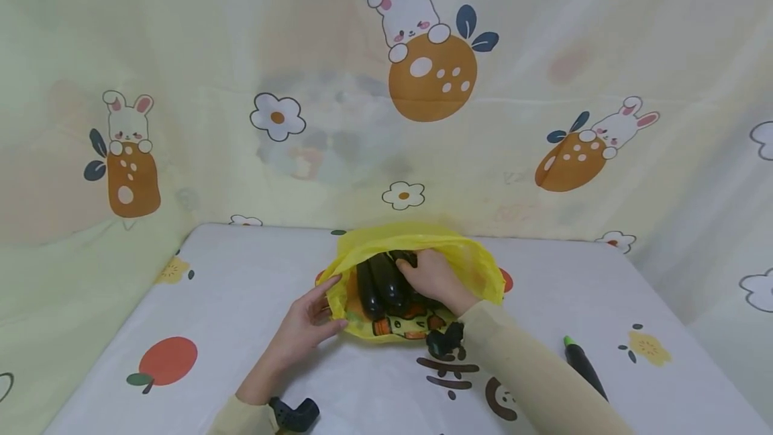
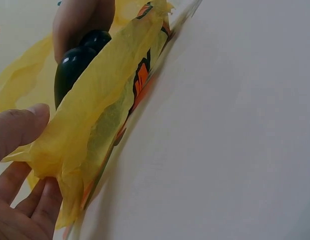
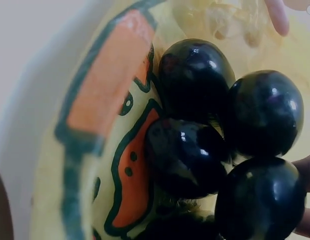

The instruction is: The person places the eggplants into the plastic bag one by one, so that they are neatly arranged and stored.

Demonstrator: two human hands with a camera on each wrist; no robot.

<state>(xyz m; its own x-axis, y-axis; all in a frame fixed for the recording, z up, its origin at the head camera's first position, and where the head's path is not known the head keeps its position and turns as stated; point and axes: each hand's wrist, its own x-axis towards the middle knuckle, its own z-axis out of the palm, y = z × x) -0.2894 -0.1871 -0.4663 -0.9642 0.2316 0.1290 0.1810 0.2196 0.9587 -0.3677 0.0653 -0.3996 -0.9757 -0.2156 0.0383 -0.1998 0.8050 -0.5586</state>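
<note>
A yellow plastic bag [image 1: 417,237] with a printed cartoon pattern lies on the table, its mouth facing me. Inside it are several glossy dark eggplants [image 1: 386,280], whose rounded ends fill much of the right wrist view. My right hand [image 1: 437,280] reaches into the bag and holds one eggplant [image 3: 260,200], with fingertips showing behind it at the right edge. At the bag's left side, my left hand [image 1: 302,327] holds the rim, the plastic lying between thumb [image 2: 27,127] and fingers. A dark, rough-looking thing [image 3: 180,225] at the bottom of the right wrist view is unclear.
A dark stick-shaped thing with a green tip [image 1: 584,368] lies on the right of the table, beside my right sleeve [image 1: 531,374]. A printed cloth [image 1: 241,274] covers the table, and a patterned curtain [image 1: 338,173] hangs behind it.
</note>
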